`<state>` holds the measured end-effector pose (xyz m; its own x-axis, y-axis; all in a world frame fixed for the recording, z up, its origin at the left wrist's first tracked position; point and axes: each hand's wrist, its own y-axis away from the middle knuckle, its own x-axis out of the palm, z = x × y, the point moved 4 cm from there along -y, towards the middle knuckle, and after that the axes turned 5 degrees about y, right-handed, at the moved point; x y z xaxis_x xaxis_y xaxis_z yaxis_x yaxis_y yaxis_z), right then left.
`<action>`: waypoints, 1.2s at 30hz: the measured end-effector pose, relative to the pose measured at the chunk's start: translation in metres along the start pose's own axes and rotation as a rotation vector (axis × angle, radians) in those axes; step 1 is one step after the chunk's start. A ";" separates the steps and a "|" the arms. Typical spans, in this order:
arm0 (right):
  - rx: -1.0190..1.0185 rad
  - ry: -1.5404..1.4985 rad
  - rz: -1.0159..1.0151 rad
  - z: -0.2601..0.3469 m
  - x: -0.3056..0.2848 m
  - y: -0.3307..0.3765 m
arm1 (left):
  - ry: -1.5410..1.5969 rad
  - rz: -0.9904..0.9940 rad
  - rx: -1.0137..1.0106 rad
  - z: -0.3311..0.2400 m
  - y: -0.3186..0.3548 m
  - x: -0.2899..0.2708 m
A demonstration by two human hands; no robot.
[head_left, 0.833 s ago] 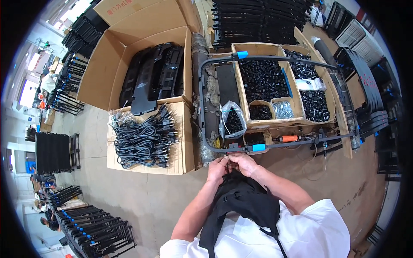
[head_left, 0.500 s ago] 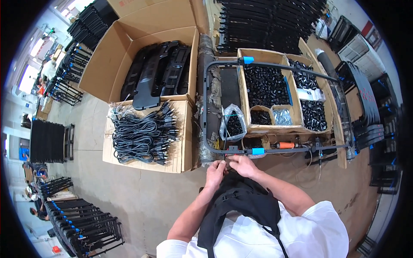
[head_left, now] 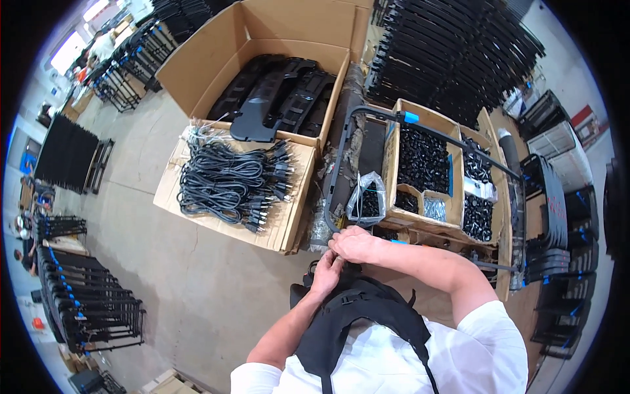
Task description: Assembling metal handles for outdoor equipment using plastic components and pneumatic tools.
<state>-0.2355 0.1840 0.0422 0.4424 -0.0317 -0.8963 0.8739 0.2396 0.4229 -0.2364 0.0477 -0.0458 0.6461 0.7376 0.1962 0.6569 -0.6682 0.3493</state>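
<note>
A black tubular frame [head_left: 338,172] with rounded corners and blue tape [head_left: 411,117] lies across the bench in front of me. My right hand [head_left: 356,245] is at its near left corner, fingers bent and closed, covering part of the bar. Just below, my left hand [head_left: 325,273] is closed with its fingertips meeting those of the right hand. Whatever lies between the fingers is hidden. A clear plastic bag [head_left: 367,199] of small black parts sits inside the frame close to my right hand.
Wooden trays [head_left: 426,224] of black and silver small parts stand under the frame. Left of the bench, bundled black cables [head_left: 230,177] lie on a carton, before an open cardboard box [head_left: 197,69] of black plastic panels. Stacked black frames [head_left: 453,62] rise behind.
My view has turned, so the bench appears lower and further right. My right hand has moved onto the frame's near left corner; my left hand stays just below it.
</note>
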 end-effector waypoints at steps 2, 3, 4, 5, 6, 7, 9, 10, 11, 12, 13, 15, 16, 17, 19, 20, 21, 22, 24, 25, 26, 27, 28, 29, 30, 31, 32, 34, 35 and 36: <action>-0.201 0.118 -0.281 0.002 -0.014 -0.001 | 0.015 0.006 -0.051 -0.001 0.001 -0.002; -0.224 0.127 -0.272 0.002 -0.013 0.001 | 0.030 -0.015 -0.046 0.000 0.001 -0.004; -0.220 0.140 -0.219 0.001 -0.014 0.001 | 0.035 0.002 -0.046 0.002 -0.001 -0.006; -0.216 0.154 -0.165 0.000 -0.014 0.002 | 0.040 0.020 -0.047 0.004 -0.001 -0.006; -0.193 0.083 -0.119 -0.002 -0.014 0.005 | 0.057 -0.003 -0.043 0.007 -0.001 -0.008; -0.213 0.093 -0.108 -0.005 -0.015 0.009 | 0.057 0.004 -0.050 0.002 0.000 -0.007; -0.162 0.031 -0.135 -0.015 -0.019 0.016 | 0.073 -0.010 -0.057 -0.009 0.000 -0.006; -0.144 -0.039 -0.131 -0.015 -0.030 0.018 | 0.026 -0.005 -0.071 -0.013 0.001 -0.009; -0.166 -0.030 -0.122 -0.016 -0.028 0.017 | -0.022 0.000 -0.086 -0.015 0.003 -0.011; -0.128 -0.077 -0.110 -0.020 -0.024 0.015 | -0.085 -0.016 -0.042 -0.002 -0.002 -0.013; -0.075 -0.129 -0.100 -0.025 -0.021 0.015 | -0.079 -0.021 -0.043 -0.009 -0.001 -0.012; -0.071 -0.161 -0.096 -0.027 -0.022 0.017 | -0.113 0.025 -0.146 -0.026 0.002 -0.011; -0.089 -0.195 -0.129 -0.026 -0.024 0.019 | -0.110 0.016 -0.145 -0.025 0.002 -0.013; -0.107 -0.229 -0.162 -0.026 -0.026 0.020 | -0.090 0.015 -0.155 -0.024 0.002 -0.013; -0.165 -0.255 -0.191 -0.026 -0.027 0.019 | -0.070 0.009 -0.164 -0.017 0.000 -0.014; -0.217 -0.281 -0.221 -0.024 -0.027 0.018 | -0.049 -0.001 -0.150 -0.012 -0.001 -0.014; -0.222 -0.280 -0.221 -0.024 -0.027 0.017 | -0.028 -0.012 -0.136 -0.008 -0.003 -0.014; -0.276 -0.291 -0.253 -0.024 -0.027 0.017 | -0.029 -0.012 -0.136 -0.007 -0.004 -0.014; -0.331 -0.301 -0.286 -0.024 -0.027 0.016 | 0.064 0.022 -0.173 -0.005 -0.005 -0.013; -0.375 -0.300 -0.323 -0.024 -0.027 0.016 | 0.063 0.023 -0.174 -0.008 -0.005 -0.013; -0.419 -0.298 -0.359 -0.024 -0.027 0.016 | 0.132 0.030 -0.191 -0.010 -0.003 -0.011; -0.417 -0.298 -0.361 -0.025 -0.026 0.016 | 0.203 0.038 -0.209 -0.013 -0.003 -0.010; -0.418 -0.303 -0.356 -0.026 -0.025 0.014 | 0.201 0.036 -0.207 -0.013 -0.002 -0.011; -0.418 -0.307 -0.350 -0.026 -0.024 0.014 | 0.190 0.036 -0.203 -0.013 -0.002 -0.012; -0.419 -0.306 -0.352 -0.026 -0.023 0.013 | 0.179 0.037 -0.200 -0.014 -0.002 -0.012; -0.398 -0.309 -0.339 -0.027 -0.021 0.012 | 0.177 0.041 -0.199 -0.018 -0.001 -0.011; -0.377 -0.312 -0.326 -0.029 -0.019 0.012 | 0.164 0.037 -0.205 -0.022 0.000 -0.010; -0.361 -0.313 -0.300 -0.029 -0.018 0.011 | 0.150 0.033 -0.209 -0.023 0.000 -0.011; -0.350 -0.315 -0.271 -0.028 -0.018 0.009 | 0.137 0.034 -0.208 -0.019 -0.001 -0.013; -0.351 -0.315 -0.273 -0.026 -0.018 0.008 | 0.124 0.037 -0.207 -0.016 -0.002 -0.014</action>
<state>-0.2415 0.2122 0.0587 0.2949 -0.4148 -0.8608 0.8697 0.4896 0.0620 -0.2527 0.0403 -0.0349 0.6070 0.7280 0.3188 0.5321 -0.6702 0.5174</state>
